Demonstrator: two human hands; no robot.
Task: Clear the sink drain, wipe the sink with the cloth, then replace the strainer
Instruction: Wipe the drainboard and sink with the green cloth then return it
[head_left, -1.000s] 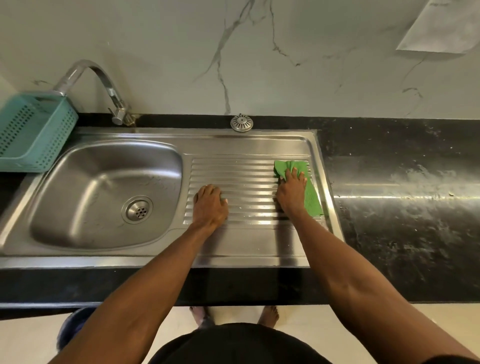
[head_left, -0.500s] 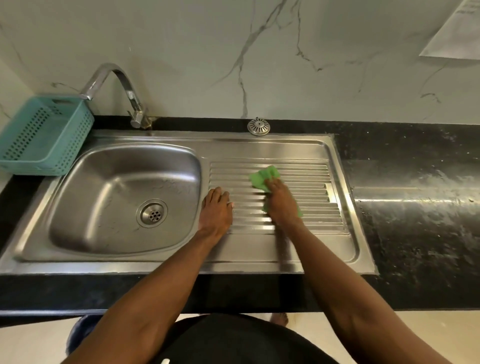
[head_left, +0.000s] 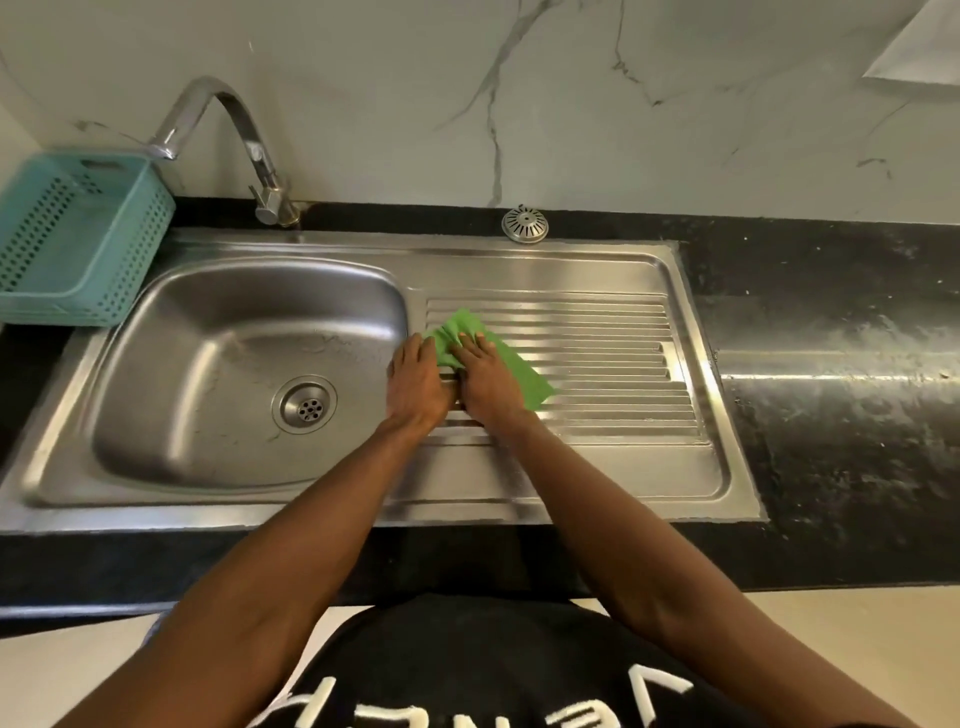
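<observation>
A green cloth (head_left: 524, 376) lies on the ribbed drainboard (head_left: 597, 364) of the steel sink (head_left: 249, 291), at its left end. My right hand (head_left: 485, 376) presses flat on the cloth with straight fingers. My left hand (head_left: 418, 382) rests flat on the drainboard right beside it, its fingertips touching the cloth's left edge. The round metal strainer (head_left: 524, 224) sits on the black counter behind the sink, against the wall. The drain (head_left: 305, 404) in the basin is uncovered.
A curved tap (head_left: 244, 135) stands behind the basin. A teal plastic basket (head_left: 78, 244) sits on the counter at the far left. Black stone countertop (head_left: 841, 374) stretches to the right of the drainboard. A marble wall runs behind.
My right hand has slid the cloth leftward across the drainboard, from its right end to its left end beside my left hand. The left hand has stayed put.
</observation>
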